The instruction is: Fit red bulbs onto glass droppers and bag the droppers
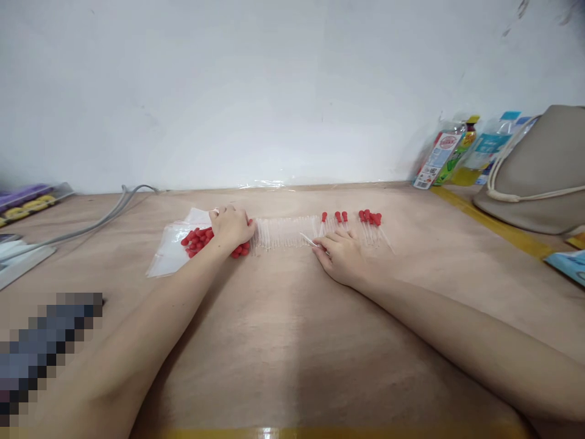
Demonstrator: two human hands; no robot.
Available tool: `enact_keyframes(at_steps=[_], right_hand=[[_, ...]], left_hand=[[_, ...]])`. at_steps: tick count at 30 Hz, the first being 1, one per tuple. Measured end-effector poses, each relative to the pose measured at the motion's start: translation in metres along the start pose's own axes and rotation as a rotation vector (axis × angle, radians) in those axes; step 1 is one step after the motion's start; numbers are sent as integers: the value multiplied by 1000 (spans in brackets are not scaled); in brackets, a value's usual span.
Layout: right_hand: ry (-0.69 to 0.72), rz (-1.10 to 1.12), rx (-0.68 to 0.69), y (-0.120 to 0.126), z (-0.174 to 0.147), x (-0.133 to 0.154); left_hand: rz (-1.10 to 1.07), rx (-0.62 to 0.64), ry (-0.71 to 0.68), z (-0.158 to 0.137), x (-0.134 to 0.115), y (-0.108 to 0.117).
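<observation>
A heap of small red rubber dropper bulbs [195, 241] lies on a clear plastic bag [165, 255] at the left. My left hand [232, 227] is over the heap's right side, fingers curled down, with a red bulb [251, 224] by its thumb. A row of thin clear glass tubes [287, 233] runs rightward from there. My right hand [342, 257] pinches one slim tube [308, 239], its end pointing up and left. Beyond that hand, several droppers with red bulbs [338, 217] lie side by side, and another cluster of capped droppers [370, 218] is farther right.
Bottles and a carton [439, 160] lean by the wall at the right, beside a grey-beige bag [534, 174]. Grey cables [109, 213] cross the left side. A pixelated dark object [46, 347] is at the near left. Yellow tape [498, 225] strips the wooden table.
</observation>
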State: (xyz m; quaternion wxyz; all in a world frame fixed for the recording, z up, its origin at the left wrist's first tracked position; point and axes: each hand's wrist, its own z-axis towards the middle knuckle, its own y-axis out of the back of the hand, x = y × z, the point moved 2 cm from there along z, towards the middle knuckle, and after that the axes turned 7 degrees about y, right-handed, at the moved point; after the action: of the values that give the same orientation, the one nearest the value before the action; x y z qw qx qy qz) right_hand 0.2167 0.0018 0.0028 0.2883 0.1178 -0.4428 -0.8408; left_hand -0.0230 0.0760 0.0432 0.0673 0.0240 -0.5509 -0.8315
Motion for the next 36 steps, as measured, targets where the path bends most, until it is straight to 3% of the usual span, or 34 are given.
enact_keyframes(at_steps=[3,6,9,11,13,18,29,36], right_hand=[[-2,11,-2,0,0,0],[-4,33,-20,0,0,0],[-23,70,-55,0,0,-1],[-25,116,-77,-1,0,-2],[-4,176,-82,-1,1,-2],[73,250,-55,-2,-1,-3],[157,282,-37,3,-3,1],[258,309,-68,3,-3,3]], left_hand=[[21,3,19,2,-2,0],[-53,-69,16,-2,-3,9],[-272,-167,-133,-20,-8,21],[-498,-123,-300,-40,-14,26],[-665,-23,-376,-64,-20,25],[-780,67,-453,-99,-29,17],[-817,118,-427,-96,-30,16],[-874,49,-412,-89,-36,9]])
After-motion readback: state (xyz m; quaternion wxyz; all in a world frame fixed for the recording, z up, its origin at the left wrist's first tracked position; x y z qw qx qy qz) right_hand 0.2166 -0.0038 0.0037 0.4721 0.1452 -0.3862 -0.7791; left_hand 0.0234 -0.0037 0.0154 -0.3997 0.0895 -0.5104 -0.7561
